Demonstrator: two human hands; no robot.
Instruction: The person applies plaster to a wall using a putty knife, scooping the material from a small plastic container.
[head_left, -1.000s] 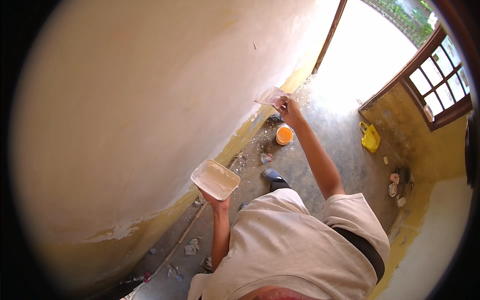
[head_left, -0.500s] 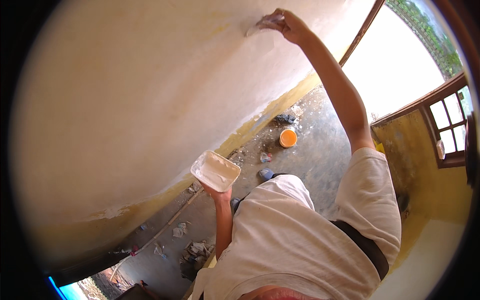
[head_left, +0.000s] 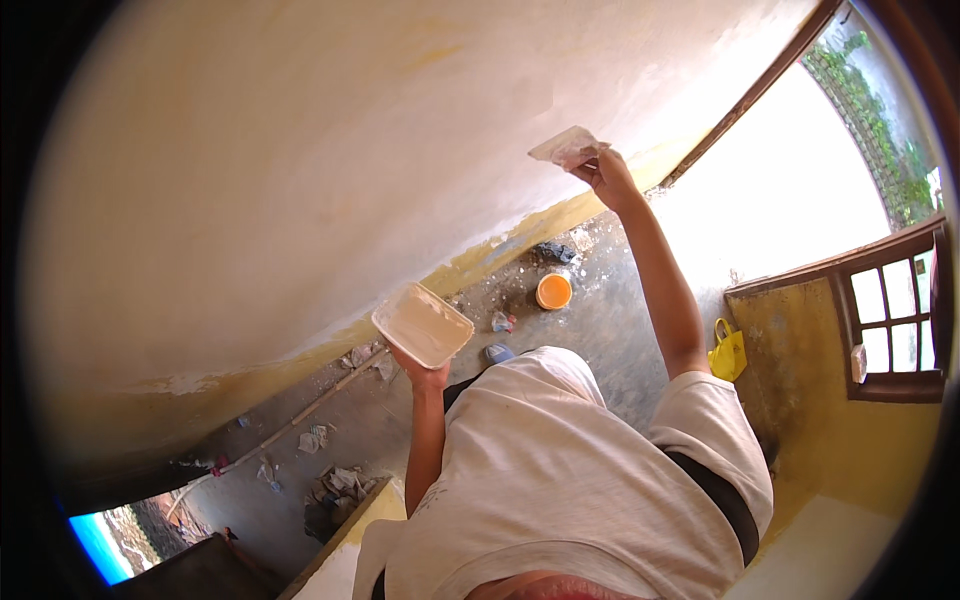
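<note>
Pale putty coats the flat scraper blade (head_left: 566, 147), gripped closed in the right hand (head_left: 606, 175) at 1 o'clock, its edge against the cream wall (head_left: 330, 150). White rectangular tray (head_left: 423, 325) of the same putty, near centre, rests on the left hand (head_left: 422, 373), fingers curled under it from below. On the concrete floor (head_left: 600, 330) beyond: orange tub (head_left: 553, 291) at 12 o'clock of the tray's right side, yellow bag (head_left: 728, 352) at 3 o'clock, paper scraps (head_left: 335, 487) at 7 o'clock.
</note>
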